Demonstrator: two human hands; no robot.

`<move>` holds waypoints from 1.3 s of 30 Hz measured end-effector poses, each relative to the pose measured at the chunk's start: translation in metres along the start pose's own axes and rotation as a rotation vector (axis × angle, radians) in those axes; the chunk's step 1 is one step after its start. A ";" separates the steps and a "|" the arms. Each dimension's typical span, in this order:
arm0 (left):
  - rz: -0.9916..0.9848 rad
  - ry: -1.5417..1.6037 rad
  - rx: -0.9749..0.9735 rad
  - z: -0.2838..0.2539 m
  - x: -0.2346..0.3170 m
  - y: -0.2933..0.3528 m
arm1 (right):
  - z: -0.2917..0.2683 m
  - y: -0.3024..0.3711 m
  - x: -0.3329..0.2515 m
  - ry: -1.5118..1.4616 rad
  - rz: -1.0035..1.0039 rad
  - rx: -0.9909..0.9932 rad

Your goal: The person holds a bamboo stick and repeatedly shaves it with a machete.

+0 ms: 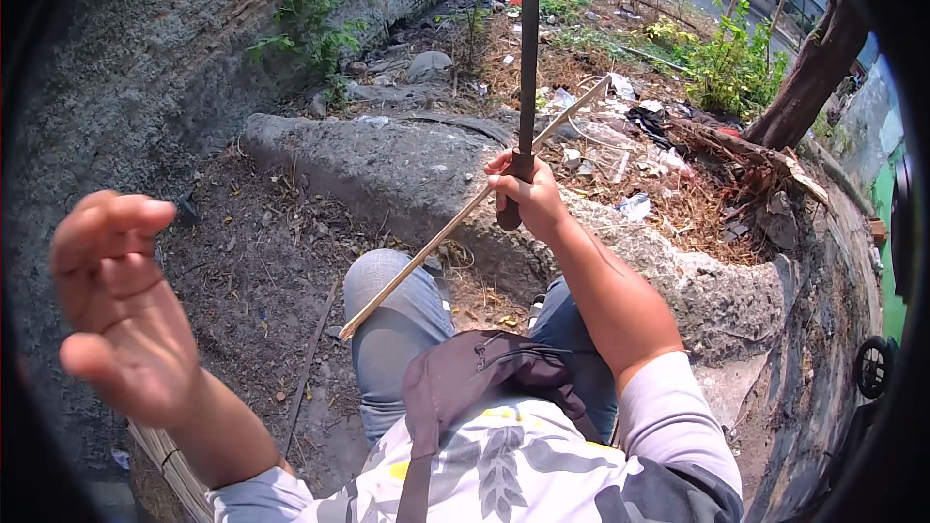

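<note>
My right hand [539,201] is closed around the dark handle of a machete [529,48], whose long blade points straight up. A thin bamboo strip [421,257] slants past the same hand at the fingers, its lower end over my left knee and its upper end beyond the blade. Whether the fingers also pinch the strip is hard to see. My left hand [131,315] is raised at the far left, palm showing, fingers apart and slightly curled, holding nothing. Below that forearm lies a bundle of pale strips [167,460].
A long concrete block [358,160] lies across the ground before my knees. A rough wall [184,48] rises on the left. Litter and dry straw [678,199] cover the ground beyond the block, near a leaning tree trunk [809,77]. A dark stick [308,368] lies beside my left leg.
</note>
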State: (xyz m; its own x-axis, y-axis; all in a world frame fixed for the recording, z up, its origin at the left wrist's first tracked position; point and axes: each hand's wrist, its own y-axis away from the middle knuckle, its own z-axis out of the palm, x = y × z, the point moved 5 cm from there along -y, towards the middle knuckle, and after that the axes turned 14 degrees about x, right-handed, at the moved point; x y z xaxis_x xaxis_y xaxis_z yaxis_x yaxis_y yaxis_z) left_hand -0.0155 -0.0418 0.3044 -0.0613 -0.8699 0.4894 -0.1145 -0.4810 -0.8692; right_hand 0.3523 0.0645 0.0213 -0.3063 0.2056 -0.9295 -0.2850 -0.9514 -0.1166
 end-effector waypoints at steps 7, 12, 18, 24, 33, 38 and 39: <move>-0.637 -0.664 -0.409 0.066 -0.158 0.193 | 0.033 0.000 -0.018 -0.055 -0.019 -0.008; -0.647 -0.681 -0.326 0.064 -0.181 0.206 | 0.032 -0.009 -0.032 0.031 -0.036 -0.109; -0.653 -0.778 -0.166 0.036 -0.213 0.218 | -0.036 0.002 -0.001 0.934 -0.408 0.011; -0.590 -0.957 -0.232 0.054 -0.201 0.210 | -0.004 0.019 0.014 1.415 -0.578 -0.236; -0.502 -0.922 -0.344 0.043 -0.208 0.216 | -0.078 -0.013 -0.003 1.350 -0.222 0.394; -0.553 -0.935 -0.370 0.048 -0.205 0.217 | -0.075 -0.007 -0.012 1.257 -0.365 0.379; -0.545 -0.958 -0.403 0.051 -0.206 0.214 | -0.072 -0.009 -0.013 1.314 -0.394 0.315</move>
State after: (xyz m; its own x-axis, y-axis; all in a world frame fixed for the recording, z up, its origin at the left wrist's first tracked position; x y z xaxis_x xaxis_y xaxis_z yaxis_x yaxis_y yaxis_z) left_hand 0.0230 0.0293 0.0138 0.8447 -0.3690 0.3876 -0.2112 -0.8953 -0.3921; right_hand 0.4243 0.0538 0.0095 0.8506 -0.0848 -0.5189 -0.3944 -0.7556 -0.5230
